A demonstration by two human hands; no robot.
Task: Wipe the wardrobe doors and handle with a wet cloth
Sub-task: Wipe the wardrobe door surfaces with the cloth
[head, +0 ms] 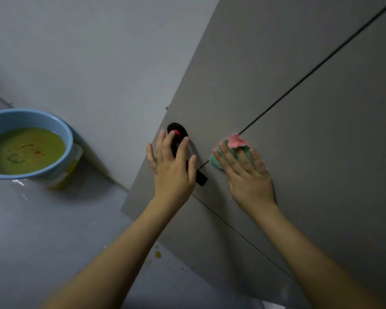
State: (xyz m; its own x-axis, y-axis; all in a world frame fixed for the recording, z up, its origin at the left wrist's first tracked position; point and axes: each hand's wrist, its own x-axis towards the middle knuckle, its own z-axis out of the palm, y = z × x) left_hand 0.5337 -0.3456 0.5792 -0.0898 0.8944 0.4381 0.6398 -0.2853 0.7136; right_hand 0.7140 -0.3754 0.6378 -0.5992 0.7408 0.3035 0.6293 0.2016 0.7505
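A pale grey wall (87,52) is met by flat grey-brown wardrobe doors (299,108). A blue basin of murky yellow-green water (25,143) is seen at left. The black handle (180,139) is covered by the left hand (173,170), fingers spread. A crumpled pink-and-green cloth (233,148) is pressed flat against the door by the right hand (247,177), fingers extended.
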